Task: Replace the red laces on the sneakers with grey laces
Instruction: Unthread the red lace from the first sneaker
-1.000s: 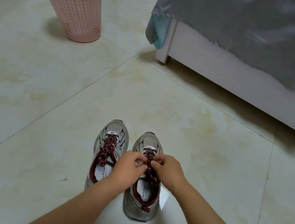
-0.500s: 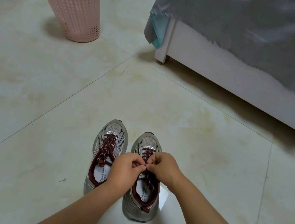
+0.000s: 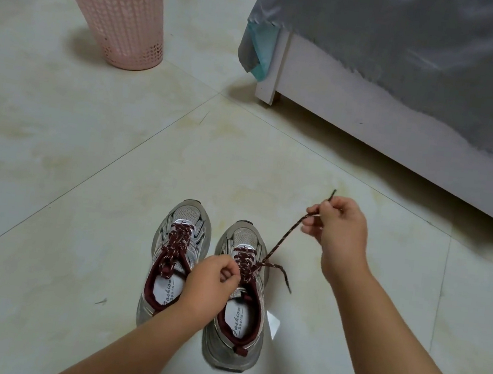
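We are looking down at a pale tiled floor (image 3: 94,149), with a pink perforated basket (image 3: 120,16) at the far left and a white bed frame (image 3: 371,121) draped in a grey sheet (image 3: 411,51) at the far right. Two grey sneakers stand side by side near us, toes pointing away: the left sneaker (image 3: 181,241) fully laced in dark red, the right sneaker (image 3: 233,334) just beside it. Our right hand (image 3: 338,229) is raised to the right of the shoes, fingers curled and pinching one end of the red lace (image 3: 285,236), which runs taut and slanting down to the right sneaker's eyelets. The lace's other end lies loose over that shoe's right side. Our left hand (image 3: 211,285) is curled over the right sneaker's tongue at the lacing; we cannot tell whether it grips anything. A small white tag (image 3: 272,323) lies on the floor beside the right sneaker.
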{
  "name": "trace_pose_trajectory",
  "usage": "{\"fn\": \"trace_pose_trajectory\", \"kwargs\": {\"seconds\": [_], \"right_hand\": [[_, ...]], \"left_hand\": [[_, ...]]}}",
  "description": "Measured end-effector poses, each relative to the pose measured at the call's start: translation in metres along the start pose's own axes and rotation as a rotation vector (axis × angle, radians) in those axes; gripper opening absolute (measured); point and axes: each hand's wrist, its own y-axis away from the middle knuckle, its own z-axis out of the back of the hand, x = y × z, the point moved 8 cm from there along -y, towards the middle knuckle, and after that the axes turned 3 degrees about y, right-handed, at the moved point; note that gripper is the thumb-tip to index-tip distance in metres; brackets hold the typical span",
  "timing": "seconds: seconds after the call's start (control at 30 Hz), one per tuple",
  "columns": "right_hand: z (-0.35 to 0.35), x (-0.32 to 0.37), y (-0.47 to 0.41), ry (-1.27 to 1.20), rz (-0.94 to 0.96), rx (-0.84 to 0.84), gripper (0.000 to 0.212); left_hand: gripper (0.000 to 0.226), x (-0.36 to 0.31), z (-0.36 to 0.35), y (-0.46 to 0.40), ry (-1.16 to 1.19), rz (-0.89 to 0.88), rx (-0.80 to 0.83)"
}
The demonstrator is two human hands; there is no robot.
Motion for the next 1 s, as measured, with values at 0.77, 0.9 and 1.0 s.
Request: {"fn": "trace_pose_trajectory", "kwargs": {"seconds": [0.77, 0.9, 1.0], "right_hand": [[-0.046, -0.101, 0.06, 1.08, 0.172, 0.482, 0.017], [-0.046, -0.102, 0.061, 1.09, 0.191, 0.468, 0.011], [-0.045, -0.102, 0.06, 1.097, 0.184, 0.456, 0.01]], "left_hand": [[0.018, 0.019, -0.004, -0.01, 0.335, 0.289, 0.18], [0.021, -0.006, 0.005, -0.012, -0.399, -0.055, 0.196], [0.018, -0.009, 0.014, -0.013, -0.197, -0.018, 0.039]]}}
